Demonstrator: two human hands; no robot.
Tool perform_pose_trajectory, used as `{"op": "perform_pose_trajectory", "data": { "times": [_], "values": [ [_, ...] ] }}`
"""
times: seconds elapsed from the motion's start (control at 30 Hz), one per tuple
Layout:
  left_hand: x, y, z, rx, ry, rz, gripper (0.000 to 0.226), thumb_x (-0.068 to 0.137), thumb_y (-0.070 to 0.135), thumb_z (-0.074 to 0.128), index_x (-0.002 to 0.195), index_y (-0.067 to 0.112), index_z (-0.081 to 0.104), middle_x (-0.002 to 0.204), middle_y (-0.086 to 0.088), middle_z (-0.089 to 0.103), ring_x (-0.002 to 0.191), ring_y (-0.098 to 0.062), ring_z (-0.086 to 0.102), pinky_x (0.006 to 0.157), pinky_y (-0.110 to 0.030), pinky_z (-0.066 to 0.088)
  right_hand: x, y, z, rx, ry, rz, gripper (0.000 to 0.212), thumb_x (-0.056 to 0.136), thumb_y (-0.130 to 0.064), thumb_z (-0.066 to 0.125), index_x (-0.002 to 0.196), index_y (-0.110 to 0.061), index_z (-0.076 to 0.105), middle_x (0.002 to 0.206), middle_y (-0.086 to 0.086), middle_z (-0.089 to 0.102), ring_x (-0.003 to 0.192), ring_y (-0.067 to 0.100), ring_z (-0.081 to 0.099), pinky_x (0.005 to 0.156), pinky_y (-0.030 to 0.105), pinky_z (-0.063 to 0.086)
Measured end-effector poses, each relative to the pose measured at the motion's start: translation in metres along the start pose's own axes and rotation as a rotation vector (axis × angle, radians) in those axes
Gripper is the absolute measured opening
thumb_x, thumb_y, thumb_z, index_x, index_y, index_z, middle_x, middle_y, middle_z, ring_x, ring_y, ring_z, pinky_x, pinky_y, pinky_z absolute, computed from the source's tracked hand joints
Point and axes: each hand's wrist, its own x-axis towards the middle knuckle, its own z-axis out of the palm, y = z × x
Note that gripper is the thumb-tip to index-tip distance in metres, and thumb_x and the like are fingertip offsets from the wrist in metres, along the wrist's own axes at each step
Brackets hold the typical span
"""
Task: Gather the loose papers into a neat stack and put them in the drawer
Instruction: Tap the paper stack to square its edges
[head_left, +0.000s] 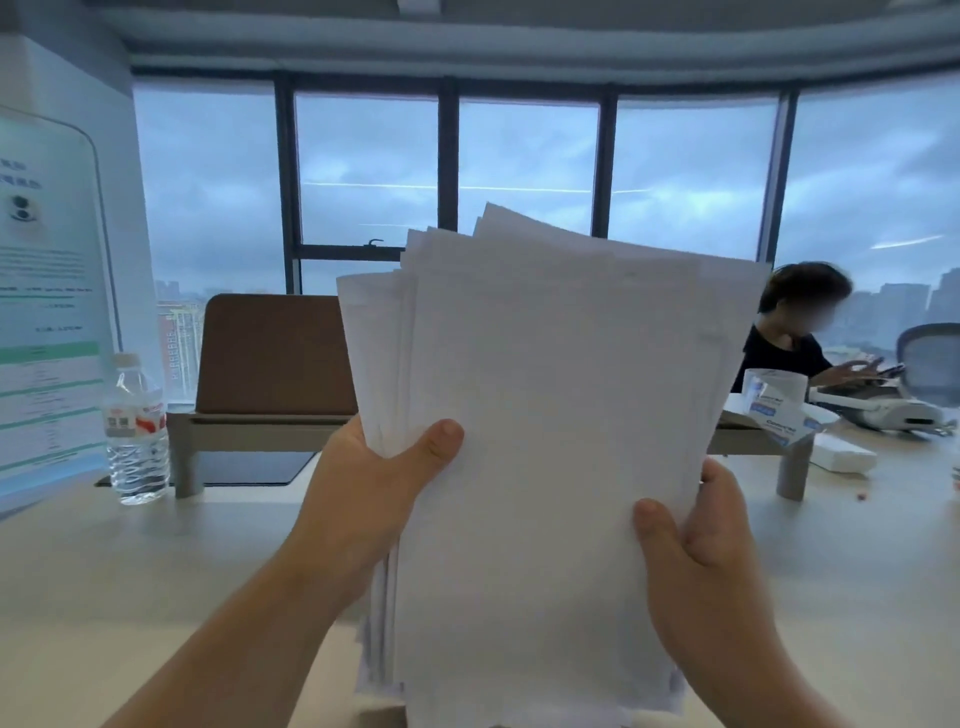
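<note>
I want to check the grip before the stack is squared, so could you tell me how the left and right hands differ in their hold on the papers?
The left hand grips the papers higher up, at their left edge; the right hand grips lower, at their right edge. The left side's sheets are fanned and uneven; the right side's look more flush. Both thumbs press the front sheet, with the fingers hidden behind.

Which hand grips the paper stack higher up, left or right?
The left hand: its thumb pinches the papers at their left edge, higher up. The right hand grips lower, on the right edge.
</note>
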Motion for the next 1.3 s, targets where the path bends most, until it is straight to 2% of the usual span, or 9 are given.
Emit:
{"op": "perform_pose_trajectory", "data": {
  "times": [0.1, 0.23, 0.4, 0.53, 0.6, 0.7, 0.8, 1.1, 1.3],
  "values": [
    [0.009, 0.007, 0.005, 0.006, 0.030, -0.021, 0.064, 0.059, 0.052, 0.098, 0.110, 0.021, 0.074, 0.095, -0.005, 0.083, 0.086, -0.030, 0.081, 0.077, -0.051, 0.065, 0.008, -0.009, 0.007, 0.029, 0.029, 0.000, 0.029, 0.098, -0.012, 0.055, 0.112, -0.038, 0.051, 0.102, -0.012, 0.067, 0.092, 0.013, 0.066, 0.077, 0.042, 0.053],
    [0.025, 0.023, 0.001, 0.010, 0.114, 0.035, 0.069, 0.052, 0.057, 0.089, 0.110, 0.024, 0.072, 0.093, -0.001, 0.082, 0.084, -0.026, 0.081, 0.072, -0.046, 0.066, 0.033, -0.037, 0.020, 0.108, 0.009, -0.042, 0.030, 0.094, -0.008, 0.056, 0.100, -0.037, 0.054, 0.092, -0.020, 0.067, 0.080, 0.001, 0.065, 0.067, 0.033, 0.049],
    [0.036, 0.027, -0.005, 0.031, 0.152, 0.098, 0.059, 0.058, 0.057, 0.085, 0.107, 0.030, 0.070, 0.088, 0.006, 0.080, 0.080, -0.019, 0.079, 0.064, -0.034, 0.065, 0.057, -0.041, 0.037, 0.206, -0.038, -0.011, 0.034, 0.090, -0.006, 0.060, 0.090, -0.040, 0.060, 0.092, -0.008, 0.072, 0.086, 0.019, 0.071, 0.081, 0.050, 0.060],
    [0.045, 0.015, -0.009, 0.087, 0.119, 0.097, 0.071, 0.057, 0.063, 0.088, 0.115, 0.026, 0.068, 0.101, 0.003, 0.079, 0.090, -0.020, 0.078, 0.074, -0.038, 0.066, 0.067, -0.027, 0.045, 0.210, -0.073, 0.004, 0.026, 0.088, -0.015, 0.064, 0.093, -0.040, 0.060, 0.094, -0.008, 0.073, 0.089, 0.019, 0.071, 0.086, 0.055, 0.060],
    [0.048, 0.005, -0.011, 0.066, 0.088, 0.077, 0.074, 0.059, 0.059, 0.093, 0.119, 0.023, 0.069, 0.103, 0.000, 0.080, 0.091, -0.022, 0.080, 0.078, -0.044, 0.066, 0.070, -0.020, 0.044, 0.218, -0.095, 0.004, 0.020, 0.084, -0.024, 0.066, 0.098, -0.037, 0.061, 0.098, -0.008, 0.074, 0.093, 0.019, 0.072, 0.088, 0.055, 0.060],
    [0.047, -0.007, -0.013, 0.041, 0.048, 0.055, 0.062, 0.066, 0.047, 0.091, 0.118, 0.020, 0.071, 0.102, -0.001, 0.082, 0.090, -0.025, 0.080, 0.077, -0.047, 0.066, 0.074, -0.014, 0.042, 0.250, -0.087, 0.000, 0.024, 0.090, -0.015, 0.069, 0.105, -0.033, 0.061, 0.101, -0.009, 0.076, 0.094, 0.014, 0.074, 0.089, 0.049, 0.062],
    [0.045, -0.012, -0.009, 0.035, 0.056, 0.072, 0.056, 0.073, 0.040, 0.092, 0.121, 0.020, 0.070, 0.103, -0.001, 0.082, 0.092, -0.025, 0.080, 0.076, -0.046, 0.066, 0.071, -0.012, 0.040, 0.202, -0.070, -0.048, 0.029, 0.090, -0.015, 0.071, 0.102, -0.038, 0.059, 0.101, -0.013, 0.075, 0.092, 0.006, 0.073, 0.088, 0.043, 0.062],
    [0.036, 0.003, 0.002, -0.046, -0.015, 0.179, 0.059, 0.078, 0.034, 0.091, 0.128, 0.012, 0.069, 0.111, -0.006, 0.081, 0.098, -0.026, 0.080, 0.078, -0.043, 0.066, 0.070, -0.034, 0.032, 0.239, -0.002, -0.187, 0.036, 0.083, -0.011, 0.068, 0.102, -0.038, 0.056, 0.102, -0.017, 0.071, 0.096, 0.006, 0.072, 0.089, 0.043, 0.062],
    [0.036, -0.033, -0.007, -0.025, 0.054, 0.070, 0.063, 0.076, 0.036, 0.092, 0.131, 0.022, 0.065, 0.115, 0.001, 0.079, 0.102, -0.019, 0.078, 0.083, -0.043, 0.065, 0.061, -0.014, 0.037, 0.187, -0.050, -0.069, 0.042, 0.076, -0.032, 0.075, 0.103, -0.050, 0.048, 0.111, -0.012, 0.067, 0.101, 0.012, 0.069, 0.088, 0.051, 0.061]
  ]
}}
